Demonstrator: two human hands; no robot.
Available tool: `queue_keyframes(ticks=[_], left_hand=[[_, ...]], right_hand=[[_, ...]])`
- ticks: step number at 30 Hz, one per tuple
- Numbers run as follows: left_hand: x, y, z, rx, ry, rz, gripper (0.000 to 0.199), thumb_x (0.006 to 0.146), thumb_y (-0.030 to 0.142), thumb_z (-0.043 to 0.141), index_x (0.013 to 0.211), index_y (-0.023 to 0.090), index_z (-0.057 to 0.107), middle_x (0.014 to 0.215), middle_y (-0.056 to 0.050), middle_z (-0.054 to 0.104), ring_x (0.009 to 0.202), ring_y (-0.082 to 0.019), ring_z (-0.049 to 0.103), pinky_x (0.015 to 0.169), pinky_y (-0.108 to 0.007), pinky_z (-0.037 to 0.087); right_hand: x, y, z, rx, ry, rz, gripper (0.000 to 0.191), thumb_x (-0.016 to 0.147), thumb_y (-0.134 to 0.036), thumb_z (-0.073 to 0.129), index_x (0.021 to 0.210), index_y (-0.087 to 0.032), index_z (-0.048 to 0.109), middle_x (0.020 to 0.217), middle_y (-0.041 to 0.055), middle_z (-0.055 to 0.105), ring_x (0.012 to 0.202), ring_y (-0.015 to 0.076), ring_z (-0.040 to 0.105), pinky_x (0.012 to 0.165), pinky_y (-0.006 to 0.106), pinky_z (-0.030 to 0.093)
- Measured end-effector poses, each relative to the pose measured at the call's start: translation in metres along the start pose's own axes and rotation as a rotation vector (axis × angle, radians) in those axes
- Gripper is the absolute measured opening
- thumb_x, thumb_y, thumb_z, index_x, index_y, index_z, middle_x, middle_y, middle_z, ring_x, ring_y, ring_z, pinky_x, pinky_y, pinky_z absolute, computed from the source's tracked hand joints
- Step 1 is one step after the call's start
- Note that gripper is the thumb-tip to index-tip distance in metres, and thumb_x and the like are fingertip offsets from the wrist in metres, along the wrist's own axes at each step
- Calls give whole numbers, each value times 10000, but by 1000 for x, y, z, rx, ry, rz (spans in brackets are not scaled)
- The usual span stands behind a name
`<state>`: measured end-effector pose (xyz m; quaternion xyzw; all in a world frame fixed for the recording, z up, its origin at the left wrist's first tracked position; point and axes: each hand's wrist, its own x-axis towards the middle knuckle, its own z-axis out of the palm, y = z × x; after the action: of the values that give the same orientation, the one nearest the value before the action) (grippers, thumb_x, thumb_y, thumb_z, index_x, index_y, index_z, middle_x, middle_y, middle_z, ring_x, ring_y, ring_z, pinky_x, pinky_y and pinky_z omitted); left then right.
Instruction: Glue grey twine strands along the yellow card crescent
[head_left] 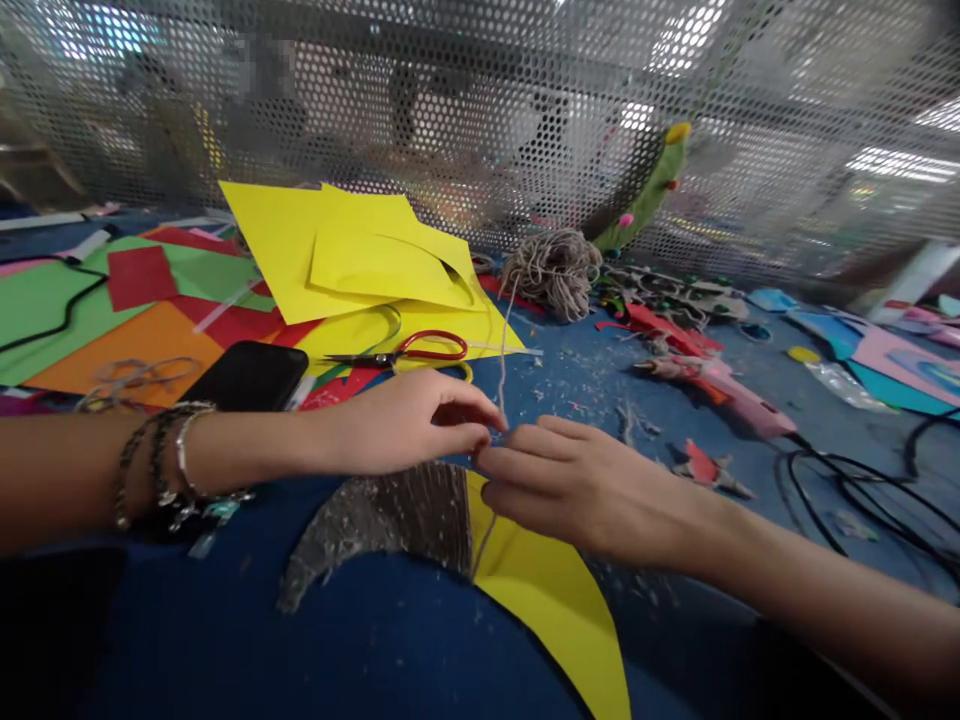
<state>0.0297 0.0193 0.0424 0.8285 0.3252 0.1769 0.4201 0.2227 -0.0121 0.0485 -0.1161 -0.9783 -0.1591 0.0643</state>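
A crescent-shaped yellow paper piece [574, 600] lies on the blue table in front of me. Its left part is wrapped in rows of grey yarn [420, 510], and a loose strand runs up from the wrapped edge. Above the crescent, my right hand [570, 485] is closed around this strand. My left hand [409, 420] meets it from the left, thumb and forefinger pinched where the strand passes; the exact contact is partly hidden. From there the strand leads up to a tangled yarn bundle [551, 275] by the mesh.
Behind my left hand lie red-handled scissors [431, 348], a black phone [247, 375] and yellow sheets [382, 255]. A pink glue gun [720, 390] with a looping black cable [862, 490] lies at right. Perforated metal mesh [450, 100] borders the back.
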Motion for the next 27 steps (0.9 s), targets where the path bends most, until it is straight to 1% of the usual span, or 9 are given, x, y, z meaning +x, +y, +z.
queue_keyframes(ticks=[2, 4, 6, 9, 11, 14, 21, 23, 27], left_hand=[[-9, 2, -1, 168, 17, 58, 194, 816, 178, 481, 964, 161, 604, 927, -25, 625, 831, -153, 572, 711, -216, 404], [-20, 2, -1, 347, -10, 149, 195, 827, 182, 475, 991, 163, 578, 941, -35, 599, 829, -158, 558, 710, -227, 398], [-32, 1, 0, 515, -80, 259, 195, 839, 202, 467, 1007, 163, 558, 954, -50, 583, 837, -175, 545, 717, -252, 396], [-46, -3, 5, 678, -175, 396, 186, 842, 211, 462, 990, 153, 558, 938, -68, 584, 825, -198, 538, 743, -305, 402], [-52, -5, 9, 697, -222, 442, 186, 833, 211, 474, 990, 154, 558, 939, -65, 587, 818, -200, 540, 758, -324, 412], [-56, -7, 14, 686, -264, 497, 183, 824, 213, 488, 981, 158, 562, 926, -50, 588, 826, -195, 538, 772, -326, 428], [-56, -13, 20, 685, -225, 599, 229, 836, 303, 467, 982, 162, 573, 857, -45, 602, 782, -191, 543, 754, -330, 444], [-57, -15, 23, 681, -190, 619, 277, 833, 348, 463, 1008, 165, 574, 864, -52, 607, 786, -202, 543, 775, -354, 437], [-61, -18, 28, 686, -165, 606, 372, 809, 417, 484, 1080, 173, 557, 902, -52, 613, 830, -228, 533, 823, -409, 406]], right_hand=[[-1, 2, 3, 61, -60, 19, 306, 902, -151, 281, 766, -197, 551, 759, 16, 599, 626, 116, 468, 569, 257, 336], [-2, 3, 7, 142, -83, 55, 289, 894, -141, 286, 766, -189, 542, 705, 15, 580, 577, 114, 445, 558, 258, 334], [-4, 4, 13, 239, -78, 120, 224, 884, -176, 331, 819, -180, 545, 762, 29, 587, 638, 119, 479, 589, 255, 360], [-8, 5, 22, 382, -61, 195, 179, 865, -236, 400, 945, -164, 543, 941, 68, 577, 829, 139, 518, 699, 262, 401], [-10, 5, 29, 452, -56, 200, 161, 859, -231, 421, 929, -172, 552, 981, 69, 556, 858, 137, 516, 736, 263, 405], [-11, 3, 35, 537, -40, 220, 146, 864, -205, 422, 830, -181, 562, 957, 52, 539, 839, 113, 504, 745, 240, 399], [-14, 0, 29, 630, 10, 291, 116, 881, -170, 377, 810, -170, 469, 881, 43, 559, 880, 124, 478, 816, 297, 349], [-16, -1, 28, 620, -5, 320, 132, 890, -165, 344, 807, -173, 446, 816, 34, 558, 800, 120, 489, 780, 299, 355], [-18, -3, 29, 645, -97, 372, 155, 901, -200, 307, 813, -182, 434, 712, 18, 537, 635, 107, 474, 597, 233, 363]])
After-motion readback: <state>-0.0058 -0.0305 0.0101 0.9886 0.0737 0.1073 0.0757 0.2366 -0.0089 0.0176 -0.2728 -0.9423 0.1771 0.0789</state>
